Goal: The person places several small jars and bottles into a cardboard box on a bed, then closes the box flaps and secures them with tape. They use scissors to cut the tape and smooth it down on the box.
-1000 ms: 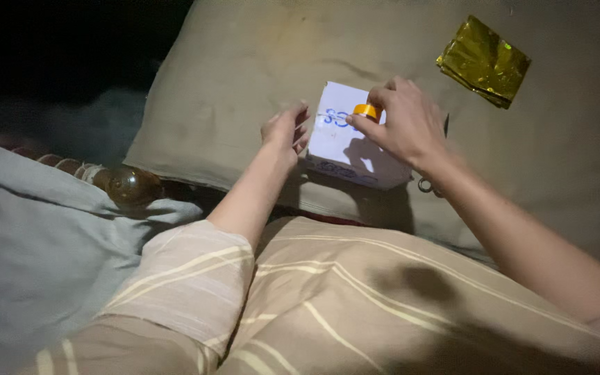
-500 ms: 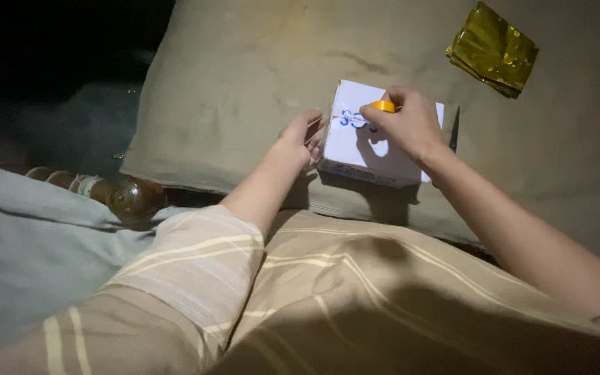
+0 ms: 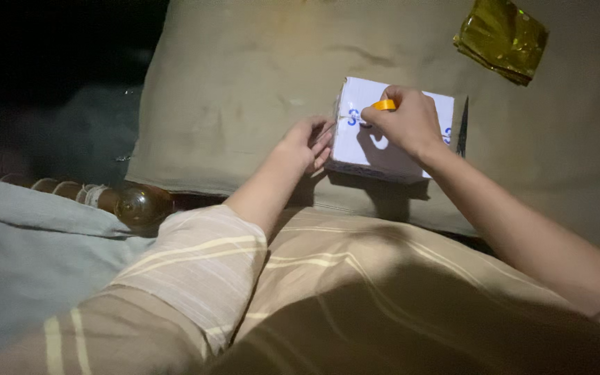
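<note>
Our right hand (image 3: 404, 121) pinches a small orange tape roll (image 3: 385, 105) between thumb and forefinger, holding it down on the top face of the white box (image 3: 373, 149). A thin strip of tape seems to run from the roll leftward across the box top toward its left edge, though the light is too dim for us to be sure. Our left hand (image 3: 307, 142) sits against the left side of the box, fingers loosely curled and touching that edge; it grasps nothing, and only steadies the box. The box lies flat on a big tan pillow (image 3: 244, 90), near its front edge and just beyond our striped lap (image 3: 355, 278). We judge the box to be light cardboard, stiff at the corners but apt to dent in the middle of a face, and likely to rock on so soft a base; its edges and corners look to us the best places to take hold. The roll is small, hard and smooth, and we judge it best held by its rim. A dark, narrow thing lies just beside the right side of the box; we cannot tell what it is. A crumpled gold foil (image 3: 501, 38) lies well apart at the pillow's far right. To the left, a grey cloth (image 3: 36, 250) and a rounded brown post (image 3: 137, 205).
</note>
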